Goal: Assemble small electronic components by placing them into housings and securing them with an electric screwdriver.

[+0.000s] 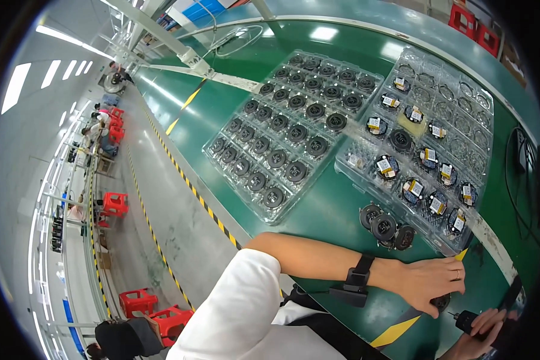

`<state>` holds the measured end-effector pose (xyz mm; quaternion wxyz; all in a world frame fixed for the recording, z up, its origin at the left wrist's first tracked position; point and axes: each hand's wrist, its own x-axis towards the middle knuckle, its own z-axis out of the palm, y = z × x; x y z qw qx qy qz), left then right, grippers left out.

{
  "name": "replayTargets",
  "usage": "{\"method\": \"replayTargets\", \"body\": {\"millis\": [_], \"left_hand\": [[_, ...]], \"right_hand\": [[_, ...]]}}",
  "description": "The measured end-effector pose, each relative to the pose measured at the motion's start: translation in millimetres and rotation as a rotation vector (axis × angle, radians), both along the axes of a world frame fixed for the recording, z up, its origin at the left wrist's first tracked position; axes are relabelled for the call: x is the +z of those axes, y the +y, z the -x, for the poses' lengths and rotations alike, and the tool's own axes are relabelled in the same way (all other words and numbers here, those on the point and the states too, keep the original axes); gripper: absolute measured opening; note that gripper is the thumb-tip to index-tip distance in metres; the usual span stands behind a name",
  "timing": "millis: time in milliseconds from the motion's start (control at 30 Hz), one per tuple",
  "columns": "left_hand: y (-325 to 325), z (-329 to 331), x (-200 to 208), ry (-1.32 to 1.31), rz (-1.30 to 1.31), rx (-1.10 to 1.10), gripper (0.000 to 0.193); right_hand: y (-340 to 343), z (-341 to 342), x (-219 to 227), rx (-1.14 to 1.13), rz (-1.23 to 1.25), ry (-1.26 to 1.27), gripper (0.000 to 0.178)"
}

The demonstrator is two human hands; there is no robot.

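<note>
My left hand (429, 282), with a black strap and box on its wrist, reaches across from the left at the near right of the table. Its fingers curl down over a small round dark part (441, 301), mostly hidden beneath them. Just to the right, my right hand (485, 331) grips a black screwdriver (464, 321), its thin tip pointing left at the round part. Whether tip and part touch, I cannot tell. Beyond my left wrist lies a loose pile of round black parts (384, 227).
A clear tray (270, 210) of round black discs lies on the green table (318, 204). Right of it, stacked clear trays (426, 231) hold round circuit parts with white and yellow labels. Black cables (513, 186) lie far right. Red stools (115, 204) and people stand leftward.
</note>
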<state>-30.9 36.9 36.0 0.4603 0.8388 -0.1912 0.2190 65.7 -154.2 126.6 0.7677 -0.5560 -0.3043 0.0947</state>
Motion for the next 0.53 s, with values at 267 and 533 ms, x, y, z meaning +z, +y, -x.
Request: {"method": "replayTargets", "body": {"millis": [267, 533], "left_hand": [[-6, -8, -23, -0.097, -0.007, -0.052, 0.058], [-9, -11, -3, 0.053, -0.032, -0.17, 0.069]], "right_hand": [[30, -2, -22, -0.268, -0.023, -0.004, 0.069], [-62, -28, -1, 0.167, -0.06, -0.131, 0.089]]}}
